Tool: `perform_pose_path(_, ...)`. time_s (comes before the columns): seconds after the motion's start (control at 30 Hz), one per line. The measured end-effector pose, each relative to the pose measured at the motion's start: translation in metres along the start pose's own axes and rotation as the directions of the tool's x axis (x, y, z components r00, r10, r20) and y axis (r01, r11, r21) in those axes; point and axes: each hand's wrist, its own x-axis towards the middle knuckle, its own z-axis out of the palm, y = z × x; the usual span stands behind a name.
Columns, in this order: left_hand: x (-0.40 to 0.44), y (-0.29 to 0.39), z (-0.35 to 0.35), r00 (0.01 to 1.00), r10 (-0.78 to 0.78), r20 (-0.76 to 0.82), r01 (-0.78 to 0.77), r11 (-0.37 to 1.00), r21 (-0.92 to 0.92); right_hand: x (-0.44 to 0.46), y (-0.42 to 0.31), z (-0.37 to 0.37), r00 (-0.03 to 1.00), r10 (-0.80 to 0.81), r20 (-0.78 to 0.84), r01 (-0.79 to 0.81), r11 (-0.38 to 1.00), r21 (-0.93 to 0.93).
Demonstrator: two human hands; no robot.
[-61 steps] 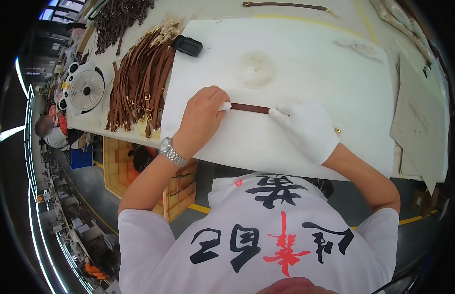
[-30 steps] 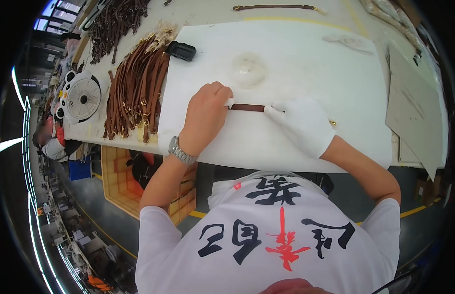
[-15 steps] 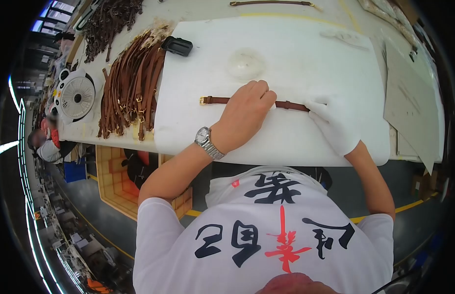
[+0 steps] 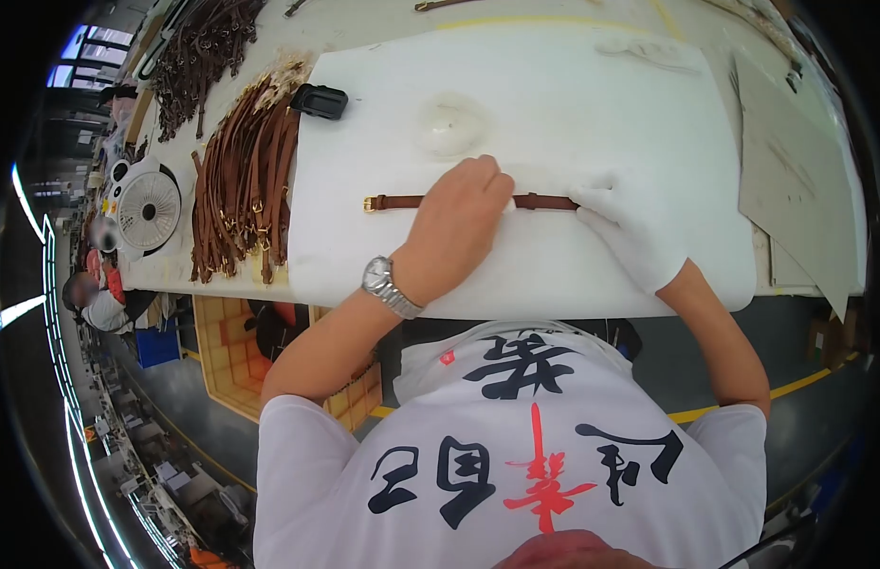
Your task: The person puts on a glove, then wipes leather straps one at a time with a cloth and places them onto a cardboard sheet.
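A narrow brown leather strap with a gold buckle at its left end lies across the white work sheet. My left hand, bare and with a metal watch at the wrist, is closed over the strap's middle and hides that part. A small white bit shows by its fingertips; I cannot tell what it is. My right hand wears a white glove and pinches the strap's right end, which its fingers cover.
Many similar brown straps lie bunched at the left, with darker straps behind. A black case, a clear round object and a white fan are around. Grey boards lie right; a person sits far left.
The whole view has shifted slightly, so the table things appear further left. Both hands stay on the strap, which now looks straighter toward its right end.
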Motion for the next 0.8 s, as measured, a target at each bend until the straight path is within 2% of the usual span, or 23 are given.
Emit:
perform_pose_path(0.07, -0.018, -0.025, -0.022, 0.999, -0.024, -0.047, 0.022, 0.999, -0.034, 0.004, -0.005, -0.011, 0.999, -0.016, 0.031, 0.017, 0.999, -0.035)
perform_pose_path(0.13, -0.04, -0.046, -0.042, 0.976, -0.217, 0.005, 0.215, 0.968, 0.127, 0.005, -0.004, -0.012, 0.998, -0.027, 0.06, 0.03, 0.998, -0.056)
perform_pose_path(0.23, -0.033, -0.04, -0.037, 0.983, -0.173, -0.065, 0.18, 0.977, 0.118, 0.004, 0.0, -0.006, 0.996, -0.079, 0.051, 0.078, 0.997, 0.021)
perform_pose_path(0.27, -0.024, -0.027, -0.026, 0.988, -0.132, -0.081, 0.135, 0.99, 0.042, 0.004, -0.003, -0.006, 0.998, -0.038, 0.041, 0.036, 0.999, 0.031)
perform_pose_path(0.33, -0.009, -0.002, -0.002, 0.993, -0.016, -0.113, 0.02, 0.999, 0.038, 0.002, -0.001, -0.001, 0.999, -0.011, 0.041, 0.009, 0.998, 0.056)
perform_pose_path(0.4, -0.018, -0.009, -0.007, 0.99, -0.062, -0.127, 0.062, 0.998, -0.007, -0.006, 0.003, 0.007, 0.997, 0.072, 0.043, -0.076, 0.99, 0.117)
perform_pose_path(0.47, -0.036, -0.021, -0.021, 0.987, -0.082, -0.141, 0.075, 0.996, -0.051, -0.006, -0.001, 0.002, 0.995, 0.065, 0.07, -0.071, 0.994, 0.087)
perform_pose_path(0.53, -0.059, -0.049, -0.048, 0.958, -0.27, -0.097, 0.276, 0.96, 0.053, -0.004, -0.001, -0.003, 0.995, 0.078, 0.064, -0.08, 0.996, 0.036)
perform_pose_path(0.67, -0.058, -0.046, -0.053, 0.949, -0.308, -0.074, 0.311, 0.95, 0.037, -0.001, -0.002, -0.001, 0.997, 0.052, 0.065, -0.053, 0.998, 0.019)
perform_pose_path(0.73, -0.047, -0.034, -0.033, 0.971, -0.22, -0.088, 0.229, 0.969, 0.098, -0.003, -0.002, 0.0, 0.997, 0.053, 0.05, -0.053, 0.999, 0.005)
perform_pose_path(0.8, -0.034, -0.018, -0.015, 0.972, -0.218, -0.09, 0.222, 0.974, 0.039, -0.004, -0.002, 0.0, 0.998, 0.042, 0.053, -0.042, 0.999, -0.003)
